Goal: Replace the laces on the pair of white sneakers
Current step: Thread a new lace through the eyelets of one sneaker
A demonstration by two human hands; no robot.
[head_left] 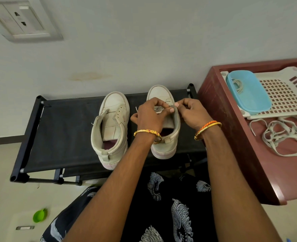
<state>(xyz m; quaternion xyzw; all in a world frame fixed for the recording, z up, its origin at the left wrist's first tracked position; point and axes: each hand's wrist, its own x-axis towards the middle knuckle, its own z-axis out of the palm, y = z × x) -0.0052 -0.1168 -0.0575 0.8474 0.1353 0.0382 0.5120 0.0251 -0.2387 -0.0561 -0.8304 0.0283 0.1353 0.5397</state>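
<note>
1. Left hand [148,113]: forearm reaching forward from below, wrist bearing a gold bangle [147,132]; fingers curled over the throat of the right sneaker [164,123], pinching a pale lace [159,110] near the eyelets.
2. Right hand [191,112]: forearm parallel to the other, wrist with an orange and gold bangle pair [208,129]; thumb and forefinger pressed together on the lace end at the sneaker's tongue.
3. Right sneaker: white, toe pointing to the wall, standing on the black fabric rack [71,133]; its middle is covered by both hands, so how far the lacing runs cannot be told.
4. Left sneaker [112,126]: white, just beside the first and apart from both hands, tongue raised, eyelets showing no lace.
5. Loose laces [284,137]: a tangled pale heap on the maroon table [231,154] at the right, cut off by the picture's edge.
6. Blue tub [248,91]: resting on a white perforated tray [284,93] on the same table; a coiled lace lies inside, only partly visible.
7. Dark patterned garment [161,206]: fills the lower foreground beneath the forearms.
8. Green object [39,215]: on the floor at lower left, too blurred to identify.
9. Wall socket [22,20]: upper left.
</note>
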